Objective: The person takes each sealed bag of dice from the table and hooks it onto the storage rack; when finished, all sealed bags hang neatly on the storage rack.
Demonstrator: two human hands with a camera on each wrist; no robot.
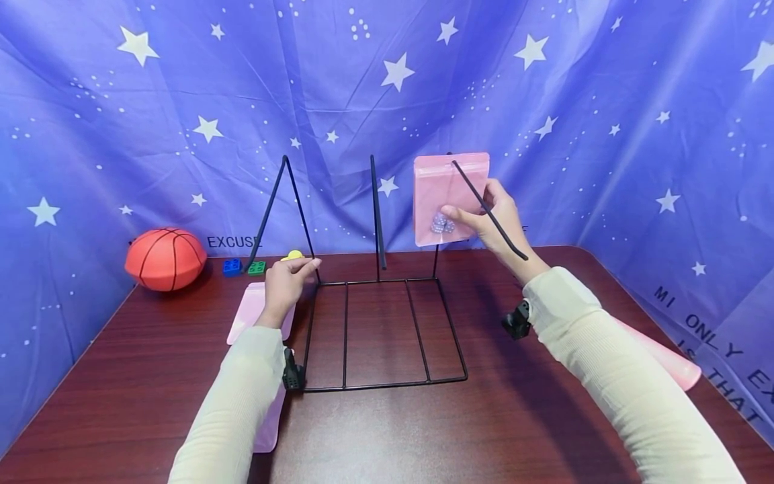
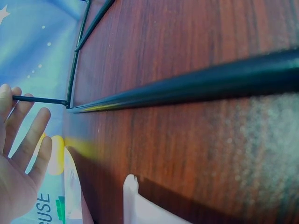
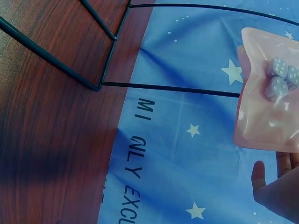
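A black wire display rack [image 1: 387, 386] stands on the table, with three uprights whose prongs slope forward. From its right prong hangs a pink zip pouch [image 1: 426, 188] with several pale lilac dice [image 3: 279, 67] showing through it. My right hand [image 1: 504, 218] is at the pouch's right side, fingers by its edge. In the head view the thumb overlaps the pouch front; in the right wrist view thumb and fingers are spread, the thumb apart from the pouch. My left hand [image 1: 284, 286] pinches the rack's left upright [image 2: 39, 99] between thumb and forefinger, other fingers spread.
Pink pouches [image 1: 244, 316] lie left of the rack, partly under my left arm. Behind are an orange basketball-patterned ball [image 1: 166, 259], a blue toy brick [image 1: 232, 267], a green one [image 1: 256, 268] and a yellow thing [image 1: 294, 255]. A pink item [image 1: 671, 359] lies beyond my right arm.
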